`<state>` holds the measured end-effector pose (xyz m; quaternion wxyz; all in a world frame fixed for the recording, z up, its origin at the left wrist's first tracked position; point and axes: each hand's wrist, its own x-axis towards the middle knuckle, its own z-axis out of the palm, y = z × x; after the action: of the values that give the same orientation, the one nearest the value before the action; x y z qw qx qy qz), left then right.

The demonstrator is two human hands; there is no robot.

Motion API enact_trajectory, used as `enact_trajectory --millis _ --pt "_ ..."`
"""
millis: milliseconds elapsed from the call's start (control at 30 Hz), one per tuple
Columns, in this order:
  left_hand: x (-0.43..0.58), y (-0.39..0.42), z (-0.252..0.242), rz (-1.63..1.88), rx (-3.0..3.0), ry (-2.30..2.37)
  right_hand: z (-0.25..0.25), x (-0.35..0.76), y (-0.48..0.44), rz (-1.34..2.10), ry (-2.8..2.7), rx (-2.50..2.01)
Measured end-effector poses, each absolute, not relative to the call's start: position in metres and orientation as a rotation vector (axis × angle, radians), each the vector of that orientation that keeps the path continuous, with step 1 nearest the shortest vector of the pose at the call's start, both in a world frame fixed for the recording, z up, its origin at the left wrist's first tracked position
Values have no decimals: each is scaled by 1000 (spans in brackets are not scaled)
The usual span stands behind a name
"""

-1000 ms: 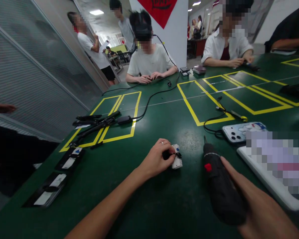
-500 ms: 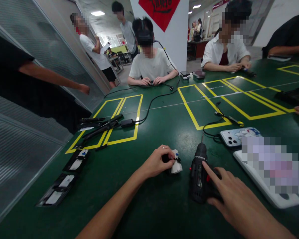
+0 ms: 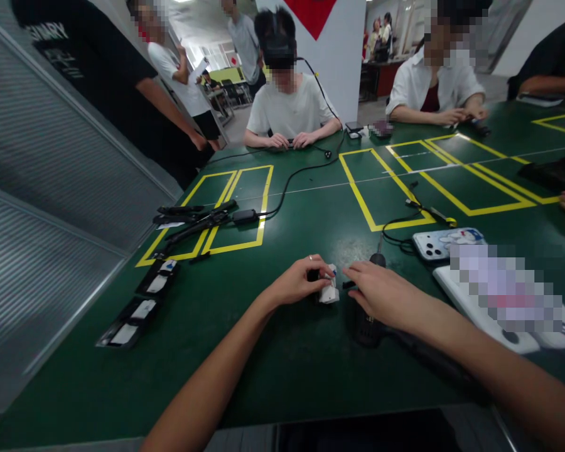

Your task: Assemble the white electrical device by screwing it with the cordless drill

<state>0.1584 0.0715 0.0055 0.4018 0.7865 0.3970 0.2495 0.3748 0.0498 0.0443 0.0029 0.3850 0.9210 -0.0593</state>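
My left hand is closed around a small white block-like part with a spot of blue on it, low over the green table. My fingers hide part of the block. Just to its right, my right hand pinches a small black piece between thumb and fingers. What kind of piece it is, I cannot make out. A black power drill lies under my right hand and wrist, its bit pointing away from me; the hand covers much of its body.
Phones, one in a patterned case, lie at the right beside a cable with a yellow end. Black tools and a cabled black box sit at the left, above flat black packs. Co-workers sit across the table; another person stands at the left.
My right hand has moved left from the drill to beside the white block and now pinches the black piece. A dark piece by my left fingertips no longer shows there. The view has tilted down.
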Motion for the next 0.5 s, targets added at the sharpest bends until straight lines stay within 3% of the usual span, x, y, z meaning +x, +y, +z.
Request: enact_trajectory --millis 500 --pt "134 74 4 683 1883 1019 22 367 104 -412 2753 1290"
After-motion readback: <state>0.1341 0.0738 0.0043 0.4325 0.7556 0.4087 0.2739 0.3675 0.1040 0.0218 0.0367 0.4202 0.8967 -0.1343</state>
